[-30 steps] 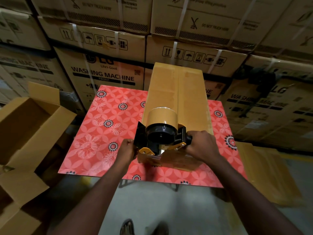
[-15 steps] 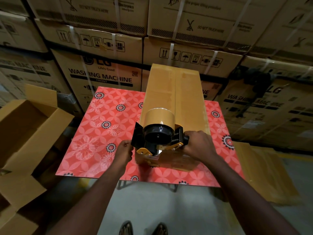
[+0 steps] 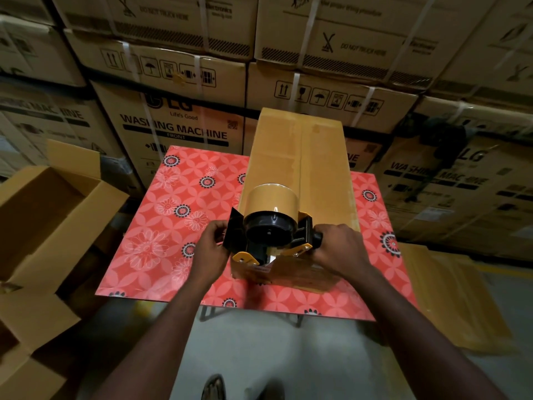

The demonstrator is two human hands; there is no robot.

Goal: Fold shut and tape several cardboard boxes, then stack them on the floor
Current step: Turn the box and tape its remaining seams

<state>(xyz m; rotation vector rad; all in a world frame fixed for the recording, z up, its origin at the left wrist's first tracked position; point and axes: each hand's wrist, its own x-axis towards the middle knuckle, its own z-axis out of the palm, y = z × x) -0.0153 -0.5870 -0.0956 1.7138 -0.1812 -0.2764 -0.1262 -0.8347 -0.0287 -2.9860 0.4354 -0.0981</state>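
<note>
Floral table (image 3: 150,249), tape dispenser (image 3: 269,226) in right hand (image 3: 340,249)

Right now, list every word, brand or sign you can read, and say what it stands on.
"LG", "Life's Good", "WASHING MACHINE", "FRONT": centre-left carton.
"DO NOT TRUCK HERE": top-right carton.
"LG", "WASHING MACHINE", blurred and partly hidden: far-right carton.
Handling pictograms (up arrows, glass, umbrella): strapped carton; its small print is too blurred to read.
No text: plain box, tape dispenser.
</note>
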